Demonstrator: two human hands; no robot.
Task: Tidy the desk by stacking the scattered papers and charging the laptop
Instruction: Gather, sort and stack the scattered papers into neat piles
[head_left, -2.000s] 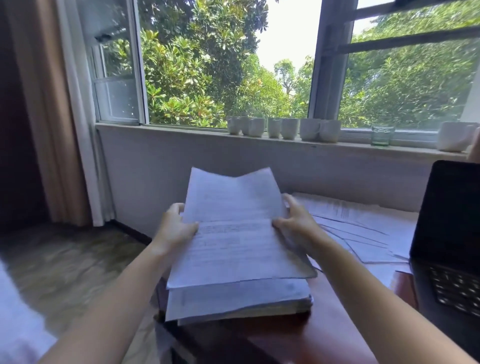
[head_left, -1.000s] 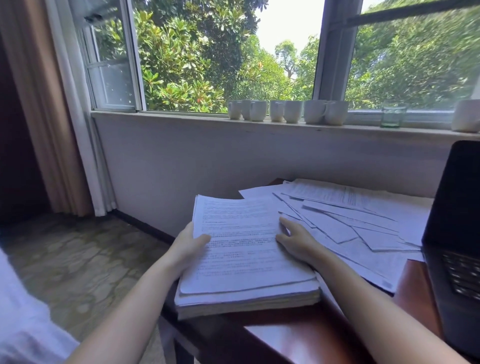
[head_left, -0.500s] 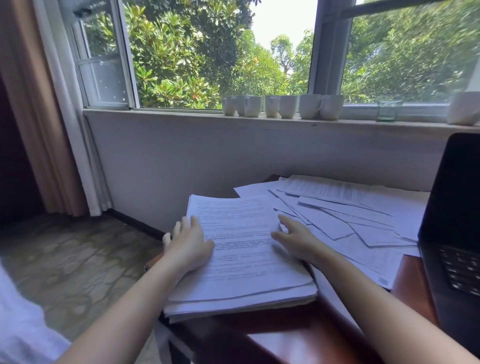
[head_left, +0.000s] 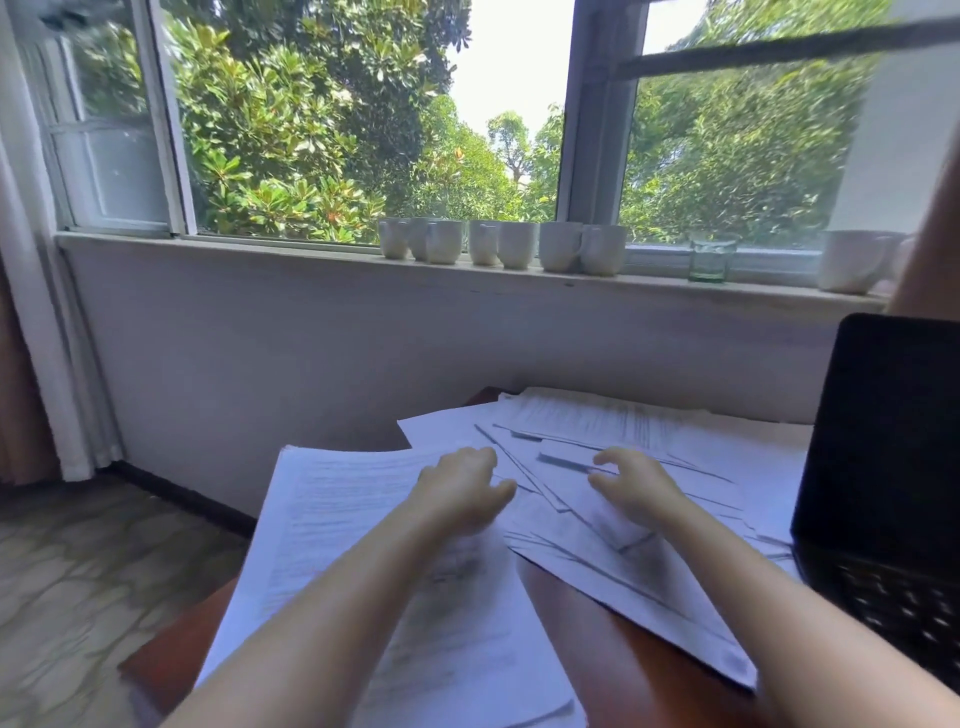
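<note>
A stack of printed white papers (head_left: 332, 519) lies at the left end of the brown desk (head_left: 597, 623). Scattered loose sheets (head_left: 623, 426) fan out to its right, up to the open black laptop (head_left: 893, 431) at the right edge. My left hand (head_left: 462, 493) hovers over the stack's far right corner with fingers loosely curled, holding nothing. My right hand (head_left: 631, 480) reaches over the scattered sheets, its fingers bent and spread just above them. The frame is blurred, so whether either hand touches paper is unclear.
Several white mugs (head_left: 498, 244), a small glass (head_left: 709, 257) and another white mug (head_left: 852, 260) stand on the windowsill behind the desk. A curtain (head_left: 31, 312) hangs at the left. Stone floor (head_left: 78, 571) lies beyond the desk's left edge.
The sheets I held were set flat on the stack. Both hands have let go and moved right and forward, toward the scattered sheets. The view has dropped closer to the desk.
</note>
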